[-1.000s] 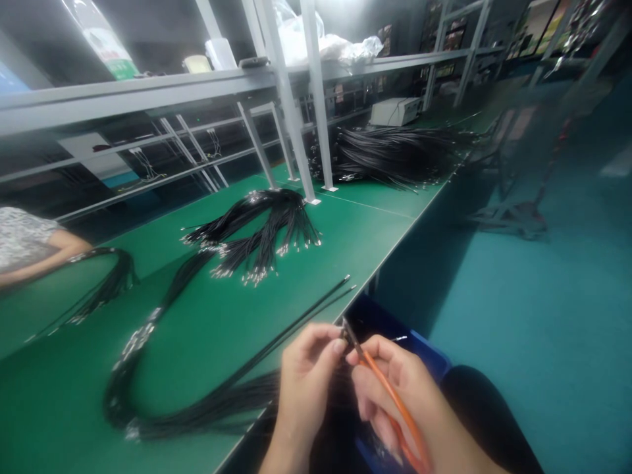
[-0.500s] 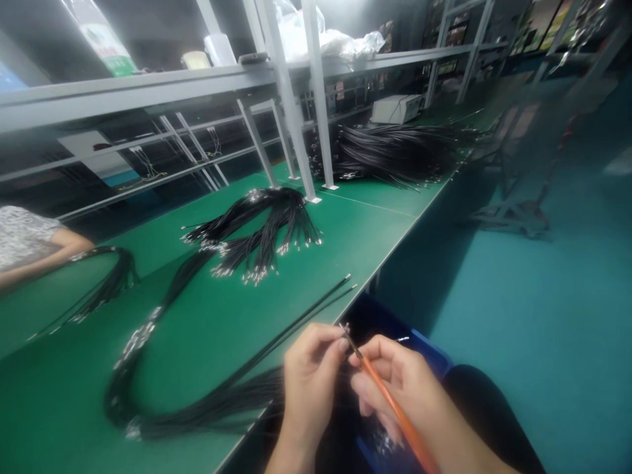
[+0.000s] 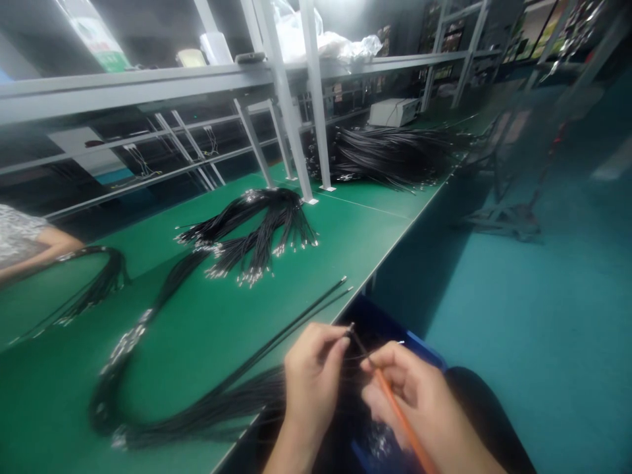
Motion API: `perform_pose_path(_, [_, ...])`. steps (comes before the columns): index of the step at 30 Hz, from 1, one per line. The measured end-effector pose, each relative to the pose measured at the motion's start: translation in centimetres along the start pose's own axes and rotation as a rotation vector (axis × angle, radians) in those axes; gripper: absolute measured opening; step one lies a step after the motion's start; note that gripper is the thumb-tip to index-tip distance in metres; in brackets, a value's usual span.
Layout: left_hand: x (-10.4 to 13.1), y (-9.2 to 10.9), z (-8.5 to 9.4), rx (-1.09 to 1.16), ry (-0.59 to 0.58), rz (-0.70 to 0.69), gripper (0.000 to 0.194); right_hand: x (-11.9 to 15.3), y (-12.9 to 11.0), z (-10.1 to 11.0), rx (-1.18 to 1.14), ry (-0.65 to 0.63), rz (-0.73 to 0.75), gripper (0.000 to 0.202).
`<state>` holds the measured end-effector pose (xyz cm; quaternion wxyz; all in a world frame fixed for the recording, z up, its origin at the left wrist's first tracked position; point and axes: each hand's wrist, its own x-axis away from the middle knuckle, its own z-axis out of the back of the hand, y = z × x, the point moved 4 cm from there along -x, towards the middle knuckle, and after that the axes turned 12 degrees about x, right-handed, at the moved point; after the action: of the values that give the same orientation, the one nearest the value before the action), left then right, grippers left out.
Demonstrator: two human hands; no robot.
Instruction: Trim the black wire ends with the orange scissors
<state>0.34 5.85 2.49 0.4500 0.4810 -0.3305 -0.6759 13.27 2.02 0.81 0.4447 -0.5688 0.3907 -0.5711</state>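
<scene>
My left hand (image 3: 316, 372) is closed in a pinch around the tip of a black cable (image 3: 347, 334), whose small metal end pokes up past the fingertips. In my right hand (image 3: 412, 388) is a slim orange-handled tool (image 3: 396, 401), its thin dark shaft angled up and left to the cable end. Whether the tip touches the metal is too small to tell. Beside my left hand, a long bundle of black cables (image 3: 222, 401) runs across the table edge. Two cable ends (image 3: 316, 306) stick out separately above it.
The green table (image 3: 197, 342) carries more cable bundles (image 3: 266, 230) and a large black cable pile (image 3: 390, 155). Metal shelf posts (image 3: 291, 118) rise from it. A blue bin (image 3: 424, 349) sits below the edge. A person's arm (image 3: 54, 243) rests at far left.
The orange-handled tool and my right hand have shifted slightly right and down, away from my left fingertips. My left hand keeps its pinch. The whole view has moved slightly.
</scene>
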Motion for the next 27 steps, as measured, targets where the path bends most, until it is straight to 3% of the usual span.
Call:
perform_pose_path(2, [-0.3, -0.3, -1.2, -0.118, -0.232, 0.043, 0.014, -0.1, -0.1, 1.2, -0.073, 0.093, 0.004, 0.022])
perform_pose_path(4, [-1.2, -1.3, -2.0, -0.260, -0.364, 0.093, 0.014, -0.4, -0.3, 2.4, -0.117, 0.159, 0.019, 0.029])
perform_pose_path(9, [-6.1, -4.9, -2.5, -0.510, -0.154, 0.183, 0.011, -1.2, -0.5, 3.1, -0.185, 0.168, 0.086, 0.032])
perform_pose_path(13, [-8.3, -6.0, -3.8, -0.568, -0.126, 0.183, 0.008, -1.5, -0.9, 2.6, -0.215, 0.129, 0.123, 0.030])
perform_pose_path(16, [-7.3, -4.6, -3.5, -0.538, -0.147, 0.149, 0.005, -1.5, -1.6, 2.4, -0.301, 0.109, 0.151, 0.028])
perform_pose_path(22, [-3.8, -1.0, -0.6, -0.461, -0.126, 0.058, 0.016, -2.2, -2.0, 2.0, -0.489, 0.140, 0.229, 0.026])
perform_pose_path(27, [-4.2, -2.5, -2.1, -0.567, -0.234, -0.001, 0.007, -1.6, -2.0, 2.3, -0.517, 0.198, 0.248, 0.021])
